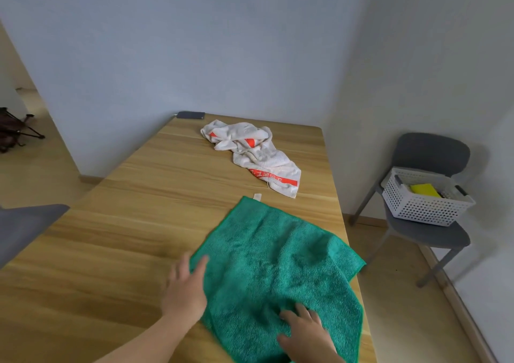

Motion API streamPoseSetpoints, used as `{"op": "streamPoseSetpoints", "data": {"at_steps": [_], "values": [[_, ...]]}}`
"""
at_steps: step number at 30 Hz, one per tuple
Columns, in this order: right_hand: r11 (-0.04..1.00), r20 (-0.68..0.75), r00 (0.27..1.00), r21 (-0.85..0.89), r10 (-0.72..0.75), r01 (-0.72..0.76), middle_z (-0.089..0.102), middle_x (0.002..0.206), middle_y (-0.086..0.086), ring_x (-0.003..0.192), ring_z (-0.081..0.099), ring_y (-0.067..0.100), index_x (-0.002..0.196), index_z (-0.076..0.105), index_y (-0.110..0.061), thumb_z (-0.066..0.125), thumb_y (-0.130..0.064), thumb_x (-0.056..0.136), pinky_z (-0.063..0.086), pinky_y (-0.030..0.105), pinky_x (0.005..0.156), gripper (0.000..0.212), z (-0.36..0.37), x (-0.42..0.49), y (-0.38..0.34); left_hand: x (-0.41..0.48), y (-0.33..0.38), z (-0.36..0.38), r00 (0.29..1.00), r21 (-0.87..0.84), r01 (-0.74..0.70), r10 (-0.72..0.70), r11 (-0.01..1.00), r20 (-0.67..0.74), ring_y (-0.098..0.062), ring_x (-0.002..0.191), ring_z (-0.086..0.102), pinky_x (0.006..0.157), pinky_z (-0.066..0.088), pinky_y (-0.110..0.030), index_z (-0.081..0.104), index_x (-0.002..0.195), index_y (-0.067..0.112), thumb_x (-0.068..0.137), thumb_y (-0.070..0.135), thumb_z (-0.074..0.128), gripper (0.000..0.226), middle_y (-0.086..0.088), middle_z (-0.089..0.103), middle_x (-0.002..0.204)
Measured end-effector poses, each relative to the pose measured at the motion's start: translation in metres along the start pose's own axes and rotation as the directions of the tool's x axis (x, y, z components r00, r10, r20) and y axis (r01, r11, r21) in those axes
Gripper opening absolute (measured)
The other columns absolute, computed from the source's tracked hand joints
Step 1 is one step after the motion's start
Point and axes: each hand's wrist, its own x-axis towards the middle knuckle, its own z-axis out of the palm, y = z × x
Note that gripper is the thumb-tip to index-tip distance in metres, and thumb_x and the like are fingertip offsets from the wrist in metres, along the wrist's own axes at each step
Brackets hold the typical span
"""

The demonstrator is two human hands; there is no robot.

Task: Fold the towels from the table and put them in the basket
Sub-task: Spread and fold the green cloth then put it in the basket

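Fingers point(203, 264) straight, left hand point(186, 287) and right hand point(306, 335) press green towel point(278, 257) flat.

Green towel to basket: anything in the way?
Nothing visible. The basket sits on the grey chair right of the table, across a strip of floor from the green towel. The white towel lies farther back on the table, off that line. A yellow item already lies in the basket, taking part of the room.

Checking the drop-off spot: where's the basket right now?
Head view, far right: the white basket sits on a grey chair just past the right edge of the table.
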Motion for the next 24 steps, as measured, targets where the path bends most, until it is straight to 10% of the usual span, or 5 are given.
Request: {"op": "streamPoseSetpoints", "data": {"at_steps": [3, 6, 17, 24], "values": [[1.000, 0.007, 1.000, -0.001, -0.003, 0.003, 0.001, 0.159, -0.004, 0.147, 0.001, 0.025, 0.144, 0.027, -0.036, 0.048, -0.036, 0.091, 0.014, 0.051, 0.118, 0.057, 0.001, 0.000, 0.000, -0.001, 0.003, 0.007, 0.893, 0.057, -0.345, 0.309, 0.937, 0.328, -0.018, 0.146, 0.012, 0.118, 0.016, -0.042, 0.033, 0.142, 0.038, 0.098, 0.029, 0.043, 0.046, 0.004, 0.014, 0.157], [1.000, 0.022, 1.000, -0.004, -0.014, 0.014, -0.002, 0.160, -0.004, 0.147, -0.001, 0.024, 0.144, 0.026, -0.037, 0.048, -0.035, 0.090, 0.012, 0.051, 0.118, 0.058, 0.001, 0.000, 0.000, -0.002, 0.005, 0.015, 0.839, 0.105, -0.369, 0.282, 0.924, 0.466, -0.024, 0.147, 0.002, 0.118, 0.014, -0.047, 0.023, 0.146, 0.039, 0.098, 0.043, 0.039, 0.051, 0.003, 0.005, 0.159], [0.986, 0.055, 0.990, -0.098, -0.126, 0.131, -0.014, 0.158, -0.006, 0.146, -0.013, 0.022, 0.148, 0.012, -0.040, 0.057, -0.028, 0.087, 0.004, 0.050, 0.118, 0.077, 0.000, 0.027, -0.024, 0.006, -0.032, 0.006, 0.919, 0.360, -0.185, 0.032, 0.914, 0.392, -0.031, 0.146, 0.005, 0.113, 0.011, -0.054, -0.005, 0.144, 0.052, 0.091, 0.062, 0.034, 0.066, -0.002, -0.007, 0.160], [0.948, -0.162, 0.977, -0.307, -0.139, 0.084, -0.002, 0.159, -0.003, 0.146, 0.001, 0.028, 0.147, 0.020, -0.034, 0.044, -0.006, 0.092, 0.012, 0.044, 0.118, 0.065, -0.007, 0.030, -0.030, 0.006, -0.017, 0.013, 0.949, 0.392, -0.146, 0.017, 0.908, 0.314, -0.034, 0.143, 0.014, 0.111, 0.015, -0.052, -0.002, 0.146, 0.046, 0.090, 0.065, 0.032, 0.068, -0.009, 0.004, 0.159]]}}
